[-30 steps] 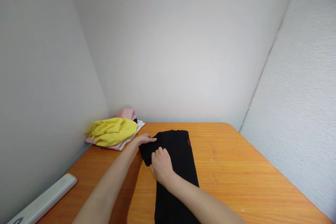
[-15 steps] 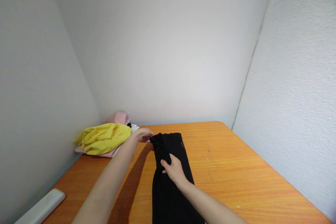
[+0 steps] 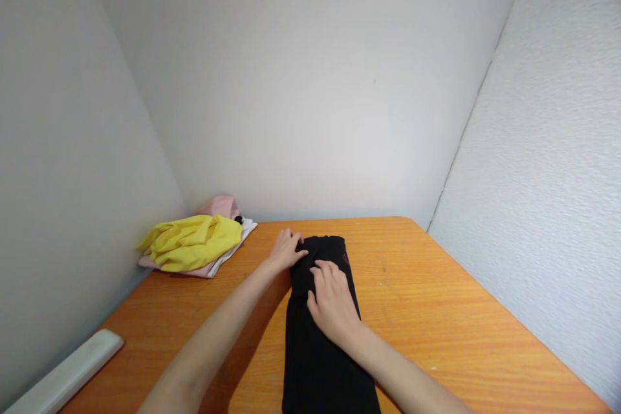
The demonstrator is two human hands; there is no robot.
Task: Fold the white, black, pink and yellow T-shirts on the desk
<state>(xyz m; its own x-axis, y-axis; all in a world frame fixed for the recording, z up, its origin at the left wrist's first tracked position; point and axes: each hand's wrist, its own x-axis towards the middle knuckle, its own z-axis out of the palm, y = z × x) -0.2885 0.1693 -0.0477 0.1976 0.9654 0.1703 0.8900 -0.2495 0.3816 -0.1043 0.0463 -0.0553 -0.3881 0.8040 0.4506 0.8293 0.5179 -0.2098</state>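
Note:
A long black garment [image 3: 317, 362], folded into a narrow strip, lies lengthwise on the orange wooden table [image 3: 436, 310]. My left hand [image 3: 286, 250] rests open at the strip's far left corner, fingers lying on the cloth and the table. My right hand [image 3: 332, 301] lies flat and open on top of the garment a little nearer to me, fingers stretched toward the far end. A small reddish mark shows on the cloth by its far right edge.
A pile of clothes sits in the far left corner: a yellow garment [image 3: 187, 249] on pink and white ones [image 3: 220, 207]. A white oblong object [image 3: 63, 378] lies at the table's near left edge. White walls close in on three sides.
The left flap that both hands were pinching has been laid down onto the strip. Both hands have let go and now lie flat on the cloth.

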